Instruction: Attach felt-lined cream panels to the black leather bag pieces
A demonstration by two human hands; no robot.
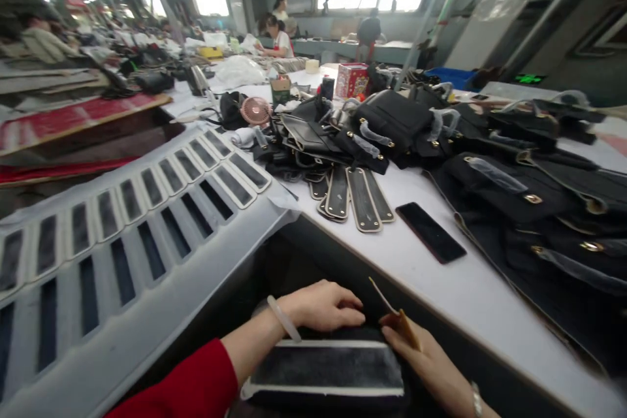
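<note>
My left hand [321, 305] lies palm down on the far edge of a flat black panel with pale edging [326, 368] that rests on my lap below the table edge. A pale bangle circles that wrist, above a red sleeve. My right hand [421, 356] sits at the panel's right corner and pinches a thin brown stick-like tool [392, 310], whose tip points up and left. Its fingertips almost touch the left hand's.
A white table [441, 287] carries a dark phone [430, 232], several black strap pieces [350, 199] and heaps of black bags [533, 196]. A grey sheet with rows of black strips [122, 235] lies at left. People work at far benches [279, 36].
</note>
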